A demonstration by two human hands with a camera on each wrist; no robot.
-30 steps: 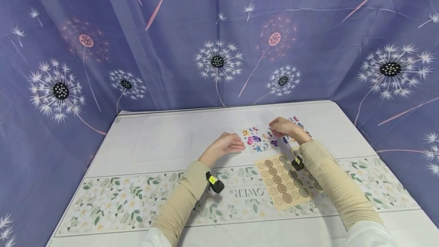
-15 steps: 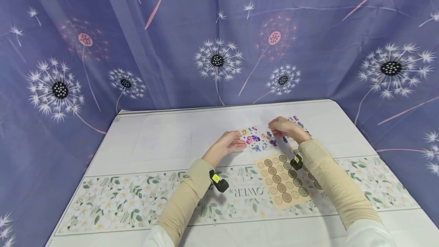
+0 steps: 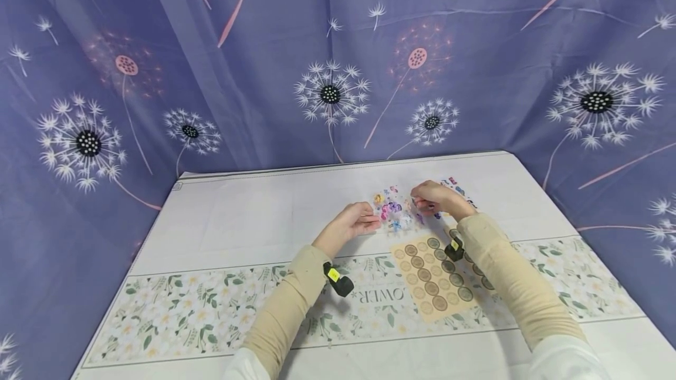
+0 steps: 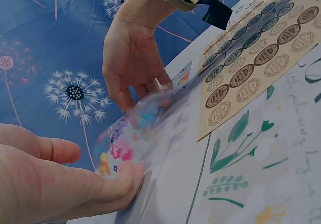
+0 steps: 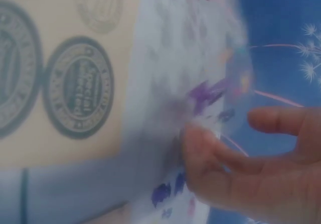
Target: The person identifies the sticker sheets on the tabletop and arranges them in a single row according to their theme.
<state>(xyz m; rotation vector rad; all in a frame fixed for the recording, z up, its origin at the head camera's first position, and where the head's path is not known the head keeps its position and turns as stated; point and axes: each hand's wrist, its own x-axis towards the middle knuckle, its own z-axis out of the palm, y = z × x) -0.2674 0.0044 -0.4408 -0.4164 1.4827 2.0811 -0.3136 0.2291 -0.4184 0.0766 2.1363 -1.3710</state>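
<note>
A clear sticker sheet (image 3: 391, 210) with small colourful pony-like figures lies between the hands on the white tablecloth. It bows upward and is blurred in both wrist views. At its left edge, the fingertips of my left hand (image 3: 348, 224) pinch it, with one digit held apart in the left wrist view. My right hand (image 3: 438, 195) pinches the sheet nearer its middle, over the far right of the table. Closer to the body is a tan sheet of round seal stickers (image 3: 425, 274), partly covered by the right sleeve.
The white table cover (image 3: 237, 210) has a printed flower band (image 3: 200, 309) across it. More pony-like stickers (image 3: 458, 187) show beyond the right hand. A blue dandelion curtain (image 3: 264, 75) hangs behind and at the sides. Black wrist cameras (image 3: 340, 283) jut from both cuffs.
The left hand has moved slightly right, to the sticker sheet's edge. Between the hands, the sheet has gone from flat to bowed, and a glare shows on it. The right hand barely shifts.
</note>
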